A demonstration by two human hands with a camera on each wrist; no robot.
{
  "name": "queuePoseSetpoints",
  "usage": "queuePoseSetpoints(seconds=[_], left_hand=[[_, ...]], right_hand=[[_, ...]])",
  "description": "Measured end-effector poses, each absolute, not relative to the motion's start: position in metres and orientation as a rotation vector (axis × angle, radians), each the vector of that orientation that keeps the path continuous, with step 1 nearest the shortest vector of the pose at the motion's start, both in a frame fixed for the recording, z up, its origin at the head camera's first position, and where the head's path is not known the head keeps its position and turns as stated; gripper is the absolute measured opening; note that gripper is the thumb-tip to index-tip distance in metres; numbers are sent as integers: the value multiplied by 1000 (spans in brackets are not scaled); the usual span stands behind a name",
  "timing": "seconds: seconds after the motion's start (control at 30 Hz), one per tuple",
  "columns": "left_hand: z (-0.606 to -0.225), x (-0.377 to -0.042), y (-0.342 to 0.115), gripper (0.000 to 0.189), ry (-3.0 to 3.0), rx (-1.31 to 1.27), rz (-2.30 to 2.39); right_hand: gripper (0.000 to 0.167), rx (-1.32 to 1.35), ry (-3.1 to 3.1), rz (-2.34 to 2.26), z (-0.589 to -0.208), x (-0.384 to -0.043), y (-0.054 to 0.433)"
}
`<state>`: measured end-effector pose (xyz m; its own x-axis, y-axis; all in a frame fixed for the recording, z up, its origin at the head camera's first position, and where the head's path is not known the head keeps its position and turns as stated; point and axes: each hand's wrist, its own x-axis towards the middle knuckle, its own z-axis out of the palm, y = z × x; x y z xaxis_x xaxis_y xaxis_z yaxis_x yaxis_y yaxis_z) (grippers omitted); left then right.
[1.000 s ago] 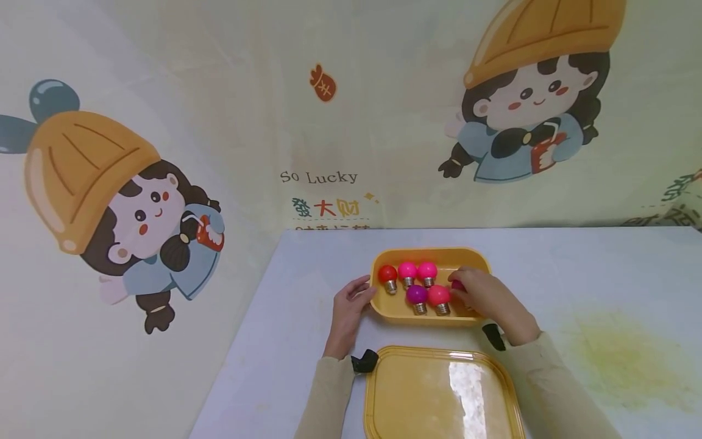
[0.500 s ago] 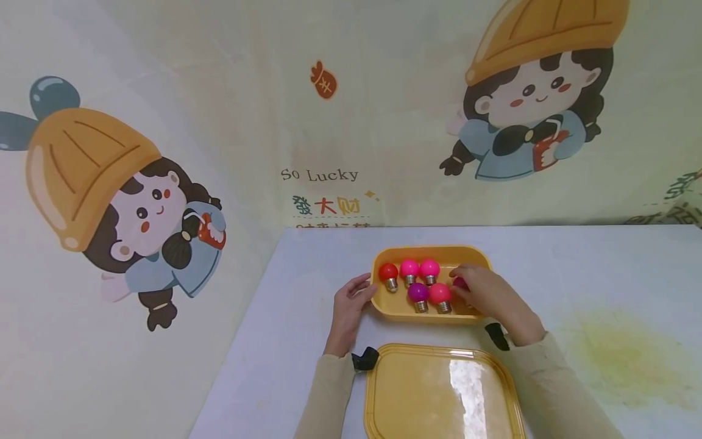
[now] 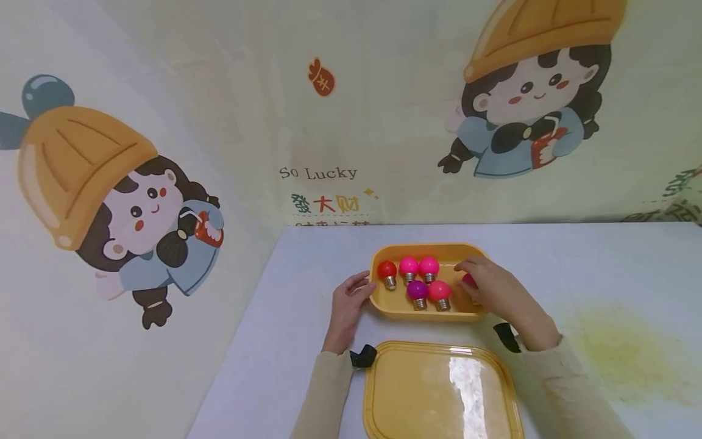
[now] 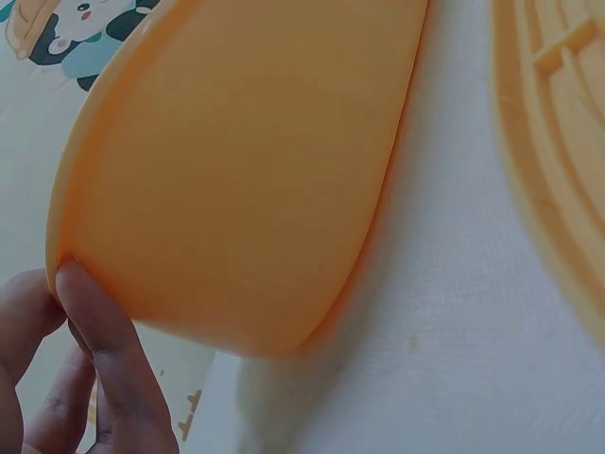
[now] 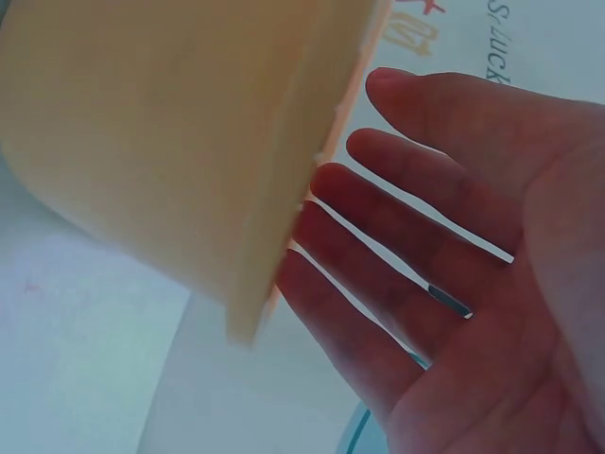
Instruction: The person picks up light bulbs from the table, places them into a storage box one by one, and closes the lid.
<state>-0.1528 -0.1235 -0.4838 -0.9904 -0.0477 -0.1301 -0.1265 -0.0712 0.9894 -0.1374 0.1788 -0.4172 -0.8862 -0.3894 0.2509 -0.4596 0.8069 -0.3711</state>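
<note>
My left hand [image 3: 347,310] pinches the left end of a yellow plastic box [image 3: 422,316], thumb and a finger on its rim in the left wrist view. Inside the box lie several small round light bulbs with silver screw bases. A red bulb [image 3: 387,269] and two pink ones form the back row. A purple bulb [image 3: 417,289] and a coral-pink bulb [image 3: 439,291] lie in front. Over the box's right end is my right hand [image 3: 501,292], partly hiding a magenta bulb [image 3: 469,280]. In the right wrist view its fingers are spread and relaxed, nothing between them.
A shallow yellow tray [image 3: 439,390] lies nearer me, just in front of the box. Both stand on a white table [image 3: 307,262] with a yellowish stain at the right. A patterned wall covering [image 3: 384,122] rises behind the table.
My right hand has shifted right, and the magenta bulb beneath it now sits farther right in the box. Its index finger has straightened. The left hand stays at the box's left end.
</note>
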Motion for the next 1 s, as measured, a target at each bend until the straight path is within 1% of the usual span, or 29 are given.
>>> queuePoseSetpoints(seconds=[0.2, 0.33, 0.43, 0.57, 0.67, 0.9, 1.0], left_hand=[[-481, -151, -125, 40, 2116, -204, 2242], [-466, -146, -126, 40, 2132, -199, 2196], [-463, -145, -127, 38, 2178, -197, 2155], [-469, -150, -130, 35, 2235, -173, 2150], [-466, -150, -133, 36, 2240, -143, 2163], [-458, -142, -139, 40, 2271, -117, 2109], [-453, -138, -141, 39, 2285, -106, 2069]], right_hand=[[28, 665, -2789, 648, -415, -132, 183], [29, 672, -2788, 663, -413, -129, 186], [32, 676, -2806, 669, -412, -128, 189], [36, 655, -2831, 723, -408, -122, 194], [37, 636, -2831, 795, -406, -116, 199], [36, 609, -2795, 904, -405, -102, 207], [34, 613, -2788, 938, -405, -97, 210]])
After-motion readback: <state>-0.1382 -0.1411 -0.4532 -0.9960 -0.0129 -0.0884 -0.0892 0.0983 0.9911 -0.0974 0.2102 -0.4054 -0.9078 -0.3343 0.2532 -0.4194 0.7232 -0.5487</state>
